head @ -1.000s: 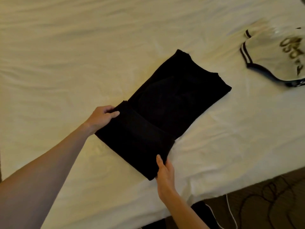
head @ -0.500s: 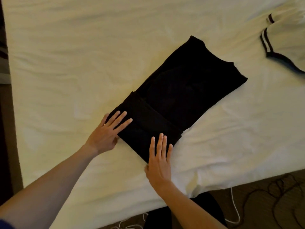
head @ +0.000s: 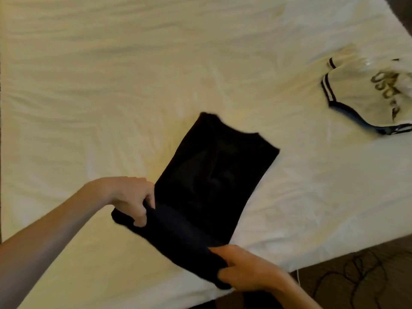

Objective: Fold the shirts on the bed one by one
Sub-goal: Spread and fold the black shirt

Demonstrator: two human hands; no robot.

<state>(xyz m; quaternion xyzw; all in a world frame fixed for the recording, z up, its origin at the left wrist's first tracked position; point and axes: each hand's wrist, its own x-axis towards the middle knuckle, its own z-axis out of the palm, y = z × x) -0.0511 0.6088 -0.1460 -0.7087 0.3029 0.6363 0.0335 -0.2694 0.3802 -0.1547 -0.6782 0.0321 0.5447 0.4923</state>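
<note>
The left hand [head: 131,198] grips the near left corner of the black shirt [head: 214,175], fingers curled into the cloth. The shirt lies partly folded, a dark rectangle on the wrinkled white bed [head: 111,85], near its front edge. The right hand [head: 243,272] pinches the near right corner. Far right lies a white shirt [head: 367,97] with dark trim, well apart.

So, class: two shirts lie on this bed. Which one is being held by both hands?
The black shirt, gripped at its near end by the left hand and right hand. The white shirt with dark striped trim lies untouched, far right.
</note>
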